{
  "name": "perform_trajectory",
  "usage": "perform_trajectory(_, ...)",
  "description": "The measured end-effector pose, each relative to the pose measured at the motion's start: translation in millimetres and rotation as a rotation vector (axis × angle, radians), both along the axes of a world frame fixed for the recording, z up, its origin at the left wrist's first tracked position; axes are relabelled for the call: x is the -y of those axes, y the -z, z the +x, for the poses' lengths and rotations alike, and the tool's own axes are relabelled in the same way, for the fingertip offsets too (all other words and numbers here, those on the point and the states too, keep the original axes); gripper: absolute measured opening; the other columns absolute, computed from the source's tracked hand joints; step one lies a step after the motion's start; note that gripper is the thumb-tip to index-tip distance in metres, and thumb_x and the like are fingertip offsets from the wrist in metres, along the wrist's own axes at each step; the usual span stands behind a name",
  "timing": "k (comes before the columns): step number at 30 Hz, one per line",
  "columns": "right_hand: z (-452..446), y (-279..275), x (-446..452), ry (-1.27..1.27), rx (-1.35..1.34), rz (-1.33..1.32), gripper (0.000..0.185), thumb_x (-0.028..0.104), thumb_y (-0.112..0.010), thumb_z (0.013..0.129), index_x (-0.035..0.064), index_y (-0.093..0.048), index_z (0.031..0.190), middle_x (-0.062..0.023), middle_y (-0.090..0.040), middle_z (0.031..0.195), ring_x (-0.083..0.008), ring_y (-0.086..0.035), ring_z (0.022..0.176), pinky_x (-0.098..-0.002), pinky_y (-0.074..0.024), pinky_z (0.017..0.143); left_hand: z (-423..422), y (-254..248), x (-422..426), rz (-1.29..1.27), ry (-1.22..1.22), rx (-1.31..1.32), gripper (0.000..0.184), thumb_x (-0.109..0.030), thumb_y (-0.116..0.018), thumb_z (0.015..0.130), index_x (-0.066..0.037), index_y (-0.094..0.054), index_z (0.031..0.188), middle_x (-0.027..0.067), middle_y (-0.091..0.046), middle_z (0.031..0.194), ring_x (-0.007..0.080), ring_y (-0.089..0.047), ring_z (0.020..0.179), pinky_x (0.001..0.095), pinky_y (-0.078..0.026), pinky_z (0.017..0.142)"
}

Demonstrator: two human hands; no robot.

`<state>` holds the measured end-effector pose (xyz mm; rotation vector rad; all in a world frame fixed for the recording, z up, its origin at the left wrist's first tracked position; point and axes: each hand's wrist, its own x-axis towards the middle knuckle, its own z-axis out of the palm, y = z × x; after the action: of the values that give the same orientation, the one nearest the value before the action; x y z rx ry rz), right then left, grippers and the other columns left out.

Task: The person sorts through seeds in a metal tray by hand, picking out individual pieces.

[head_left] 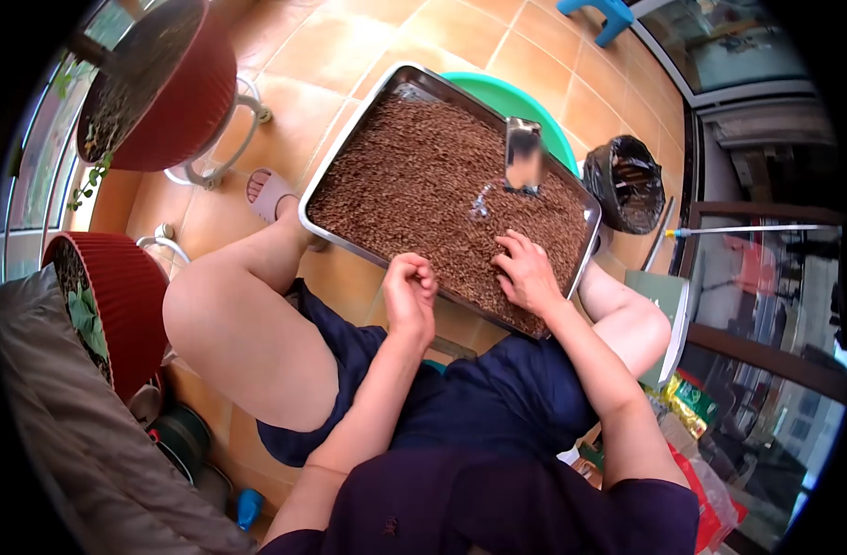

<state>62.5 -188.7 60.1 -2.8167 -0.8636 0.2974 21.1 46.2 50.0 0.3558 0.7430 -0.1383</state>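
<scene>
A large metal tray (342,242) full of small brown pieces (414,157) rests across a green basin (497,91) in front of my knees. My left hand (411,294) is at the tray's near edge, its fingers curled in; anything inside them is hidden. Over the right part of the tray, my right hand (527,270) touches the brown pieces with its fingers spread. A phone-like object (523,157) with a partly blurred surface stands at the tray's far side. Beside it on the pieces lies a small whitish shiny item (480,201).
Two red plant pots (188,102) stand at the left, one on a white stand (222,157). A bin with a black bag (624,185) is right of the tray. A green box (662,314) lies beside my right knee. A blue stool (607,17) is farther back.
</scene>
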Motion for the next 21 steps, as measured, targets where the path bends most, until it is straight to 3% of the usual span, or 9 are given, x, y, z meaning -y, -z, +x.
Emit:
perform_trajectory(3, -27.6, -7.5, 37.3, 0.176, -0.01, -0.077, 0.027, 0.01, -0.073, 0.074, 0.0089, -0.066, 0.1, -0.0127, -0.056, 0.131, -0.0342, -0.047, 0.129, -0.0492, -0.043, 0.101, -3.1, 7.2, 3.1, 0.054, -0.032, -0.037, 0.004, -0.01, -0.047, 0.085, -0.009, -0.05, 0.088, 0.001, -0.046, 0.072, 0.0119, -0.042, 0.061, 0.0252, -0.035, 0.053)
perform_trajectory(8, -51.4, -6.6, 42.3, 0.558, 0.019, 0.192, 0.016, 0.012, -0.069, 0.082, 0.0073, -0.065, 0.097, -0.0116, -0.06, 0.106, -0.0323, -0.056, 0.106, -0.0419, -0.0477, 0.092, -11.1, 22.4, 24.0, 0.165, -0.002, -0.098, 0.006, -0.011, -0.046, 0.088, -0.009, -0.051, 0.092, -0.0006, -0.046, 0.073, 0.0109, -0.043, 0.06, 0.0244, -0.034, 0.052)
perform_trajectory(12, -46.6, 2.9, 33.4, 0.621, -0.046, 0.264, 0.011, 0.012, -0.068, 0.084, 0.0081, -0.066, 0.094, -0.0129, -0.06, 0.1, -0.0322, -0.06, 0.1, -0.0428, -0.0498, 0.086, -18.9, 33.3, 29.8, 0.12, 0.055, -0.182, 0.006, -0.011, -0.046, 0.091, -0.01, -0.051, 0.095, -0.0008, -0.047, 0.074, 0.0106, -0.043, 0.06, 0.0243, -0.035, 0.052)
perform_trajectory(16, -21.8, 10.0, 50.1, 0.752, 0.068, 0.252, 0.008, 0.009, -0.065, 0.085, 0.0084, -0.066, 0.093, -0.0138, -0.061, 0.092, -0.0342, -0.064, 0.085, -0.0448, -0.0518, 0.077, -22.0, 36.5, 32.3, 0.134, 0.114, -0.206, 0.008, -0.01, -0.046, 0.093, -0.009, -0.051, 0.099, -0.0008, -0.048, 0.075, 0.0106, -0.044, 0.061, 0.024, -0.035, 0.052)
perform_trajectory(21, -12.6, 23.0, 33.6, 0.741, -0.044, 0.364, 0.007, 0.012, -0.067, 0.085, 0.0094, -0.067, 0.092, -0.0106, -0.062, 0.09, -0.0277, -0.066, 0.081, -0.0403, -0.0529, 0.075, -22.8, 41.5, 42.6, 0.163, 0.2, -0.161, 0.015, -0.01, -0.048, 0.094, -0.007, -0.055, 0.106, -0.0006, -0.052, 0.077, 0.0103, -0.046, 0.063, 0.023, -0.037, 0.054)
